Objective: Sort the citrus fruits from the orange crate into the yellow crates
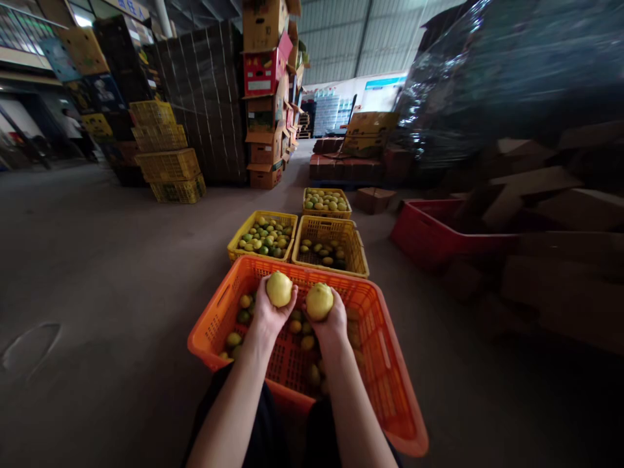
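My left hand (pixel 268 312) holds a round yellow fruit (pixel 279 288), its fingers curled around the sides and underneath. Close beside it, my right hand (pixel 336 322) is closed on another yellow fruit (pixel 319 301). Both hands are over a large orange crate (pixel 400 383), and the two fruits do not touch. Green and yellow fruits (pixel 307 342) lie in the crate below, partly hidden by my arms.
Beyond the orange crate are yellow crates of fruit, one at left (pixel 234 244), one at right (pixel 361 257) and one farther back (pixel 326 213). A red crate (pixel 429 244) with cardboard is at right. Stacked yellow crates (pixel 168 166) and boxes (pixel 263 153) stand behind.
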`<state>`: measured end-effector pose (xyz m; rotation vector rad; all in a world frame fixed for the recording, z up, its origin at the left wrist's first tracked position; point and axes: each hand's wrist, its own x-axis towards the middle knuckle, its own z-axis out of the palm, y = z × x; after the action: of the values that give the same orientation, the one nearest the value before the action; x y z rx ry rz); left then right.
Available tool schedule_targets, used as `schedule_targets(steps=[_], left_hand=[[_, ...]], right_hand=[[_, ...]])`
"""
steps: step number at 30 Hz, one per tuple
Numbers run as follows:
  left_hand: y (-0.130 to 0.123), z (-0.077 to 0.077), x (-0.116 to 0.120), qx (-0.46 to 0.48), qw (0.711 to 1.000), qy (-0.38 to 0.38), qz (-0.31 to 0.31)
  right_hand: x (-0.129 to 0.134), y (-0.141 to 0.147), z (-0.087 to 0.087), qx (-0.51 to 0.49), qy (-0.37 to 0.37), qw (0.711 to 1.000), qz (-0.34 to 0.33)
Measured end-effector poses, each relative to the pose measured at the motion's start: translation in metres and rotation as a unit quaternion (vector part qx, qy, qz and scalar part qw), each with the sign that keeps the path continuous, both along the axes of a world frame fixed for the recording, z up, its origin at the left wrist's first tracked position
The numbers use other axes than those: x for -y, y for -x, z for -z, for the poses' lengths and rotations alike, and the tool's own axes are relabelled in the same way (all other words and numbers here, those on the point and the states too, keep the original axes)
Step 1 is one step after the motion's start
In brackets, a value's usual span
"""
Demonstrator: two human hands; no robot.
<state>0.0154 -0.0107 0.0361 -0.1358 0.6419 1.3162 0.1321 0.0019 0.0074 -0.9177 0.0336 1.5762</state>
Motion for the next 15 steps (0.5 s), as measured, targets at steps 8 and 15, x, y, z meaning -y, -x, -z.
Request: schedule_targets(steps=[8, 15], left_hand=[[0.001, 0.003, 0.001, 0.02, 0.999, -0.027, 0.032], [0.001, 0.002, 0.001, 0.039, 0.998, -0.047, -0.005]], right_hand=[[-0.001, 0.004, -0.001, -0.036, 0.011, 0.999, -0.007], [0.005, 0.012, -0.003, 0.075, -0.106, 0.99, 0.058]])
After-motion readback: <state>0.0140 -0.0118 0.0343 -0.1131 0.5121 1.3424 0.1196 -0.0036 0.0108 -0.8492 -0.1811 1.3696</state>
